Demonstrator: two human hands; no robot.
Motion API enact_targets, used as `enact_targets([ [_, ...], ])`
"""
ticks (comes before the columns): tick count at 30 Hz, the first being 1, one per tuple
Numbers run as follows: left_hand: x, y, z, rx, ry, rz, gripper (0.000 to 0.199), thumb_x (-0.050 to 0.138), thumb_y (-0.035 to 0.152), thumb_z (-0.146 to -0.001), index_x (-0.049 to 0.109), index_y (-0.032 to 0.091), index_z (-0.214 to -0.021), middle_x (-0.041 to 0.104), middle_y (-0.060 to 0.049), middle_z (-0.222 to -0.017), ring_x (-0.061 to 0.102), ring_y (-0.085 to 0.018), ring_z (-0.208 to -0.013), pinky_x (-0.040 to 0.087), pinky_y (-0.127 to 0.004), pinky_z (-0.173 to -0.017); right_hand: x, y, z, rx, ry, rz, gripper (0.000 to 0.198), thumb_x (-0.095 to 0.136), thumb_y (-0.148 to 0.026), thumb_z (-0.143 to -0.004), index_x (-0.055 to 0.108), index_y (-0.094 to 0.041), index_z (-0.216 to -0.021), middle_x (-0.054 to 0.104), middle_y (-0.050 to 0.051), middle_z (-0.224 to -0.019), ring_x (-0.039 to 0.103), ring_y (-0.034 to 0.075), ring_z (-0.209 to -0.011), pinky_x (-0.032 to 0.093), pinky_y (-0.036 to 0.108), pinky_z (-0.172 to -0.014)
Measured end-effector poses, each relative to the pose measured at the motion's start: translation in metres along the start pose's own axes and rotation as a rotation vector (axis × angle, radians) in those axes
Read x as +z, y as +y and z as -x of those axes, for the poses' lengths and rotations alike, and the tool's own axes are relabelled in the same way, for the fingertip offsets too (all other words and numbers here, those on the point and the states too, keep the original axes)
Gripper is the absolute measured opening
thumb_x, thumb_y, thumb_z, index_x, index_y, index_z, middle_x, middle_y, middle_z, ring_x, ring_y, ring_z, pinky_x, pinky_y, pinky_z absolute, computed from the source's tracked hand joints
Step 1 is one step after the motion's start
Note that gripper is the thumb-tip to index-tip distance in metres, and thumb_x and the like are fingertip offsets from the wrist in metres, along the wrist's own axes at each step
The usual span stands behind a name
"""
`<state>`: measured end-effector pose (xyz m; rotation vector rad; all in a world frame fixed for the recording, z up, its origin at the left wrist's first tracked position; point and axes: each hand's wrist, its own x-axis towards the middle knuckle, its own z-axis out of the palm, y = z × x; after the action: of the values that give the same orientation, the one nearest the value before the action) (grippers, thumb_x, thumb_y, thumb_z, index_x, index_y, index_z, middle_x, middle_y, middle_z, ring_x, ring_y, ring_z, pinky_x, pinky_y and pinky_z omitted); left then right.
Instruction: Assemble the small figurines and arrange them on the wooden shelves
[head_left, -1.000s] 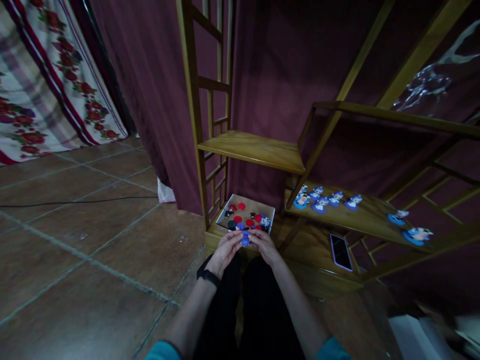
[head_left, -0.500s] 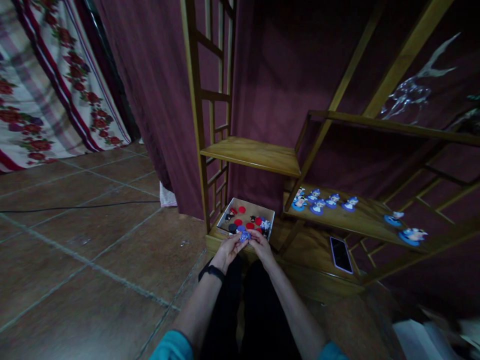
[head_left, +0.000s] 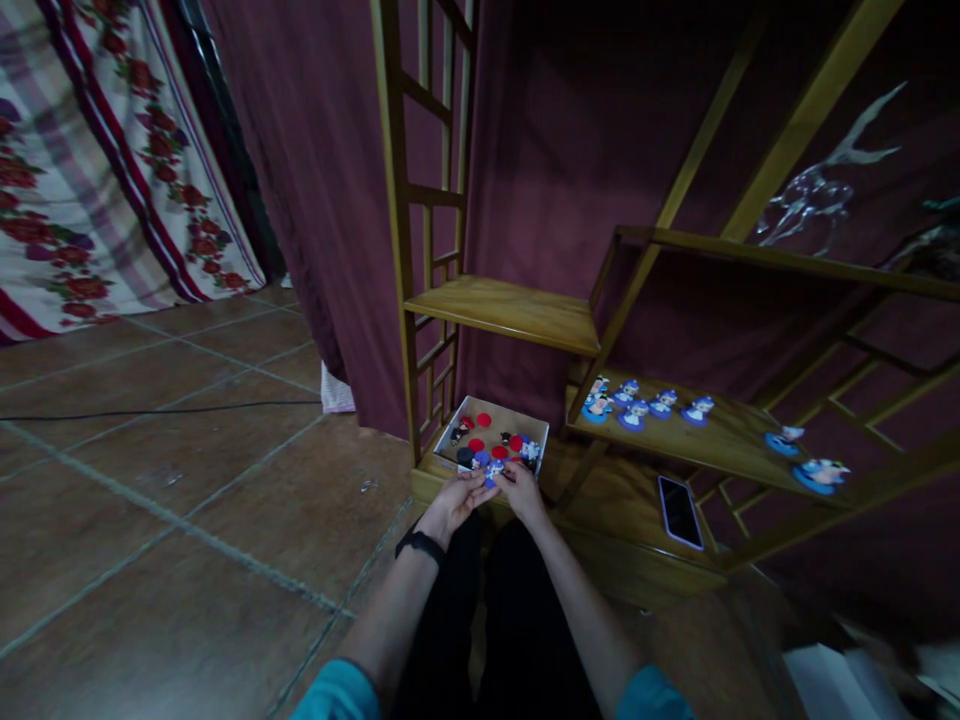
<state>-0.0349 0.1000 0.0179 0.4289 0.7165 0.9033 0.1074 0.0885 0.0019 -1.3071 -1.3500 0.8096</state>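
Figurine (head_left: pixel 493 472), small, purple and white, in the grasp of both hands, seen against the near side of a shallow box. Largest around it: brown tiled floor (head_left: pixel 225 500) on the left, and a dark purple curtain (head_left: pixel 330 250) behind. Farther left, hanging cloth (head_left: pixel 82 200) with red flowers. In front, a tall wooden shelf unit (head_left: pixel 510 305), with boards at different heights. Below, dark trousers (head_left: pixel 525 620) and, at both lower corners of the lap, teal sleeves (head_left: pixel 341 692). High on the right, a clear ornament (head_left: pixel 814 200) with a branching shape. At the left end of the unit's low base, the box (head_left: pixel 491 435), white-rimmed and open at the top. Left hand (head_left: pixel 454 500) palm partly upward, fingers closed on the figurine from the left and below; right hand (head_left: pixel 521 492) opposite, thumb and fingers pinching it from the right. On the base, well to the right, a phone (head_left: pixel 680 512), lying flat. On the board above, more purple-based figures (head_left: pixel 697 410) and blue-based figures (head_left: pixel 821 475), standing apart from the hands. Around the left wrist, a black band (head_left: pixel 421 545). Smallest, inside the box: red discs (head_left: pixel 484 420), flat and scattered, among little dark pieces (head_left: pixel 505 438), too small to make out.
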Motion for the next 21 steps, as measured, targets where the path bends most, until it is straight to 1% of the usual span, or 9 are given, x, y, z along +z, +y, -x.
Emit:
enact_targets([
  [6,0.001,-0.005,-0.007,0.03,0.033,-0.01,0.007,0.057,0.0,-0.074,0.062,0.005,-0.075,0.068,-0.012,-0.071,0.067,-0.019,-0.066,0.055,-0.033,-0.072,-0.001,-0.005,0.002,0.003,0.026,0.084,0.01,0.059,-0.026,-0.067,0.065,-0.022,-0.074,0.065,0.002,-0.078,0.06,0.02,-0.078,0.046,0.032,-0.077],
  [11,0.0,-0.011,-0.015,0.063,0.079,-0.018,0.007,0.058,0.001,-0.074,0.06,0.007,-0.071,0.065,-0.009,-0.064,0.065,-0.015,-0.058,0.057,-0.032,-0.066,0.002,-0.004,0.005,0.02,0.095,0.098,0.008,0.058,-0.027,-0.068,0.063,-0.023,-0.072,0.065,0.003,-0.08,0.059,0.019,-0.077,0.046,0.032,-0.076],
  [13,0.0,-0.012,-0.016,0.07,0.09,-0.02,0.008,0.057,0.001,-0.074,0.059,0.008,-0.071,0.065,-0.007,-0.062,0.065,-0.014,-0.057,0.057,-0.032,-0.065,0.004,-0.004,0.006,0.028,0.095,0.081,0.01,0.057,-0.028,-0.068,0.064,-0.023,-0.074,0.066,0.003,-0.081,0.059,0.02,-0.078,0.046,0.032,-0.077],
  [17,-0.001,-0.01,-0.015,0.086,0.096,-0.013,0.01,0.054,0.001,-0.076,0.057,0.009,-0.071,0.065,-0.007,-0.064,0.065,-0.015,-0.06,0.057,-0.032,-0.068,0.005,-0.003,0.008,0.064,0.073,-0.101,0.02,0.059,-0.033,-0.067,0.064,-0.023,-0.083,0.066,0.002,-0.086,0.06,0.02,-0.084,0.047,0.034,-0.08],
  [21,-0.002,-0.006,-0.013,0.099,0.09,-0.002,0.01,0.051,0.003,-0.079,0.058,0.008,-0.073,0.066,-0.01,-0.071,0.066,-0.015,-0.066,0.056,-0.029,-0.07,0.006,-0.001,0.013,0.168,0.086,-0.351,0.036,0.056,-0.044,-0.069,0.061,-0.023,-0.098,0.065,0.004,-0.097,0.062,0.02,-0.086,0.052,0.035,-0.073],
])
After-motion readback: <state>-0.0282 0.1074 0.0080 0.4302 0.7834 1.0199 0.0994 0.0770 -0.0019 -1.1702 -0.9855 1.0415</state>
